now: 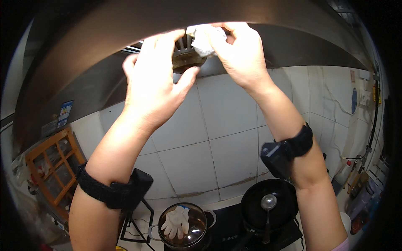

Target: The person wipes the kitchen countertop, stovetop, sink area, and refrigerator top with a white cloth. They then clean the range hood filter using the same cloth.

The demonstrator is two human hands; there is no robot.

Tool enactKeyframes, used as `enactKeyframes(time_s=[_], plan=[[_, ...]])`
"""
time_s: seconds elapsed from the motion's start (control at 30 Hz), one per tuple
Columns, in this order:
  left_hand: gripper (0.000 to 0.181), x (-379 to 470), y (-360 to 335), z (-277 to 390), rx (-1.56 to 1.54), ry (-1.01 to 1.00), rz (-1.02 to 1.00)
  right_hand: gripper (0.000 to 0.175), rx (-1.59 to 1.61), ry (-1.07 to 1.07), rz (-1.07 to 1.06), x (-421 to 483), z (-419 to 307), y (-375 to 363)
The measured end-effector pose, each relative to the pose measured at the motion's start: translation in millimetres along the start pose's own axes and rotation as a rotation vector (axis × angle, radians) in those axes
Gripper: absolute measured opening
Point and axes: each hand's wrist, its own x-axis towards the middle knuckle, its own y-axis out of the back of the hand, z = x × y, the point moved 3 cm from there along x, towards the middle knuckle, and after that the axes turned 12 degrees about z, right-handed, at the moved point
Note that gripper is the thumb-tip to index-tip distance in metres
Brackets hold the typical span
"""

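Note:
My right hand (243,51) grips a crumpled white cloth or paper (205,40) against a round, slatted metal fitting (188,58) under the range hood (103,40). The fitting is dark, with a yellowish-brown film on its rim. My left hand (154,75) spans its left side, index finger by the slats and thumb at the lower rim. The hood's edge covers some of the fingertips. Each forearm carries a black strap with a black box.
Below stand a lidded pot (201,216) with a pale glove (176,221) on its lid, and a black wok (251,200) holding a metal ladle (268,204). An induction cooktop (227,226) lies under them. Left is a wooden lattice frame (53,166); bottles (364,194) stand right.

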Motion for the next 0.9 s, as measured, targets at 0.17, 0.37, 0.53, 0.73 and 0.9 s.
enactKeyframes(time_s=[0.17, 0.37, 0.53, 0.73, 0.9], plan=[[0.084, -1, 1, -3, -0.891, 0.718, -0.154, 0.018, 0.835, -0.678, -0.021, -23, -1, 1], [0.057, -27, -2, 4, -1.185, 0.931, -0.427, 0.020, 0.907, -0.755, -0.116, -45, 8, 5], [0.042, -37, 6, -3, -1.304, 1.053, -0.183, 0.019, 0.790, -0.813, -0.115, -58, -1, -2], [0.028, -35, 9, -6, -1.152, 1.062, -0.076, 0.019, 0.596, -0.749, -0.163, -64, 2, -4], [0.021, -39, 4, -19, -1.065, 1.032, -0.040, 0.017, 0.335, -0.547, -0.086, -64, 4, -4]])
